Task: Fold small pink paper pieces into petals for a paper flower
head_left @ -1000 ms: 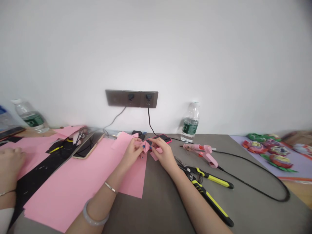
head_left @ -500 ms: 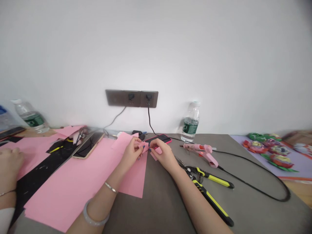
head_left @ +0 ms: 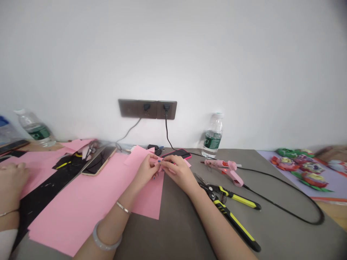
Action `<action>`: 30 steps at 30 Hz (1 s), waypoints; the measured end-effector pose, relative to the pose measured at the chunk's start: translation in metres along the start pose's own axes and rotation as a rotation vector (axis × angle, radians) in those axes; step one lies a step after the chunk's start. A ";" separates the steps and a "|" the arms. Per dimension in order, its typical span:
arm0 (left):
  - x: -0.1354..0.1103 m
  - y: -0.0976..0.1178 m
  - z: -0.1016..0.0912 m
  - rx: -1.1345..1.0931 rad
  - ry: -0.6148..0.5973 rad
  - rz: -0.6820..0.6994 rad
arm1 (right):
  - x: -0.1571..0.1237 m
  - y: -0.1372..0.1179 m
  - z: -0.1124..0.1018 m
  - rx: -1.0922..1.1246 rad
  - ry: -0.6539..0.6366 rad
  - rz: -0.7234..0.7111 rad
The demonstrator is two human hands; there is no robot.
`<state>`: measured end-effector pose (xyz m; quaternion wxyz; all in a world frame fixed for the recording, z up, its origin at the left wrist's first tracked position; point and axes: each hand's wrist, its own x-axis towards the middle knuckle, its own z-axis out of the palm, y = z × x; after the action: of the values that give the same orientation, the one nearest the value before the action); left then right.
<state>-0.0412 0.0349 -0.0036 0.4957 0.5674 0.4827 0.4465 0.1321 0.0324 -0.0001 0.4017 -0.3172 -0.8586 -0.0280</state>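
Both my hands meet over the right edge of the pink paper sheets (head_left: pixel 89 206). My left hand (head_left: pixel 148 167) pinches a small piece of pink paper (head_left: pixel 160 162), mostly covered by fingers. On the same piece, the fingers of my right hand (head_left: pixel 177 172) are closed from the other side. Behind my hands lies a phone with a pink edge (head_left: pixel 184 154). Another piece of pink paper (head_left: pixel 138 155) rests just beyond my left hand.
To the right are a pink glue gun (head_left: pixel 223 167) with a looping black cord, yellow-black pliers (head_left: pixel 233 213), a water bottle (head_left: pixel 213 137) and colourful paper flowers (head_left: pixel 311 173). At left lie a phone (head_left: pixel 99 161), black scraps, and another person's hand (head_left: pixel 12 180).
My right hand has shifted slightly left and its fingers now overlap the small pink paper more, close against my left fingertips. My left hand stays nearly in place.
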 end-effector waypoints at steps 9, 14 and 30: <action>0.000 0.002 -0.005 0.044 -0.139 0.090 | 0.002 -0.002 -0.004 0.060 -0.020 0.049; -0.004 0.012 -0.009 0.053 -0.220 0.127 | 0.003 -0.001 -0.006 0.108 0.010 0.066; -0.007 0.020 -0.017 0.157 -0.305 0.128 | 0.004 -0.003 -0.015 0.266 -0.015 0.167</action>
<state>-0.0566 0.0295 0.0176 0.4879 0.6950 0.3982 0.3469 0.1391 0.0276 0.0137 0.4346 -0.3317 -0.8284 0.1218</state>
